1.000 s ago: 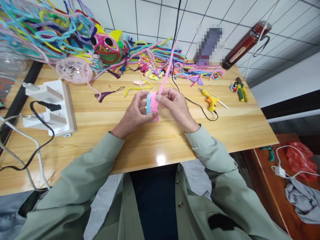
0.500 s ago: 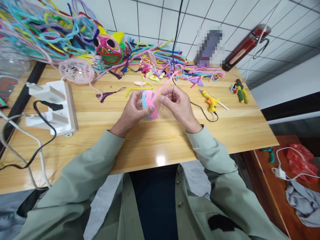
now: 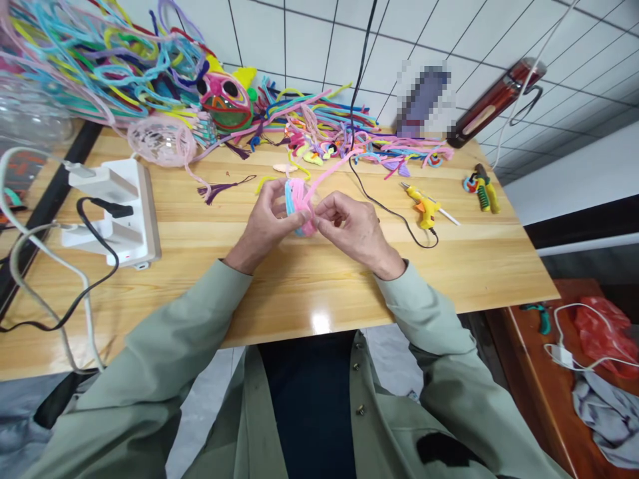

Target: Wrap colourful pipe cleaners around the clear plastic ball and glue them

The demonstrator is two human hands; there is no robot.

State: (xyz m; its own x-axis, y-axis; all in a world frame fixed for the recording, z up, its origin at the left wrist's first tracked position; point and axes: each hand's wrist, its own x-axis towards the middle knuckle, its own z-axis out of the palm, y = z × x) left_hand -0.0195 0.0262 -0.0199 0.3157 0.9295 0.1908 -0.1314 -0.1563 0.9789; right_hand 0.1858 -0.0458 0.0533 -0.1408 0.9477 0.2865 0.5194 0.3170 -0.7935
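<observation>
My left hand (image 3: 267, 223) is closed around a clear plastic piece wrapped in pink and light-blue pipe cleaners (image 3: 298, 194), with the thumb pressed on the pink strands. A long pink pipe cleaner (image 3: 332, 169) runs from this wrapping up and to the right, passing above my right hand. At the right side of the wrapping, my right hand (image 3: 352, 226) pinches low on the pink pipe cleaner, its thumb and forefinger close to my left thumb. The fingertips partly hide what is between them.
A yellow glue gun (image 3: 424, 206) and pliers (image 3: 484, 189) lie to the right. Behind are heaped pipe cleaners (image 3: 124, 66), a decorated mask-like ball (image 3: 227, 100) and a red thermos (image 3: 494, 103). A white power strip (image 3: 142, 219) with cables stands left.
My right hand has moved down and in toward the wrapped piece, its fingers now at the lower wrapping. My left hand keeps its hold. The view has shifted slightly.
</observation>
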